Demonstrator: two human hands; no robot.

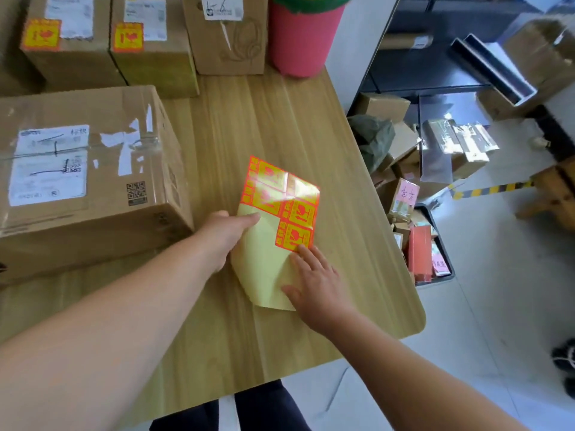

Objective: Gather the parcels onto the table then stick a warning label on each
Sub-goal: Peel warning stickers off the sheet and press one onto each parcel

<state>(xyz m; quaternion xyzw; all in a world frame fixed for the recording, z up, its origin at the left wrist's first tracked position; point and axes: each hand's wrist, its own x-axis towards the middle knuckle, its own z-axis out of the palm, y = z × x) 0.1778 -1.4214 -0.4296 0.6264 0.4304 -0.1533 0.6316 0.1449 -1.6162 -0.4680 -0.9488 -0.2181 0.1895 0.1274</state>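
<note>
The label sheet (270,244) lies on the wooden surface (311,126) right in front of me, its pale yellow backing bare at the near and left part. I count four orange-and-yellow warning labels clearly on it, at the far and right part; glare hides whether there are more. My left hand (225,236) pinches the sheet's left edge, thumb on top and fingers curled under it. My right hand (314,281) lies spread on the backing, fingers loosely apart, with the fingertips (303,251) touching the nearest label's lower edge.

At ten o'clock from the sheet sits one large parcel (84,169), bearing a white shipping slip and no warning label that I can see. Beyond it, at eleven o'clock, two parcels stand side by side, the left one (65,42) and its neighbour (149,48), each with one warning label. At twelve o'clock stands a fourth box (227,35), then one pink bucket (303,38). More boxes are piled on the floor (497,290) at two o'clock.
</note>
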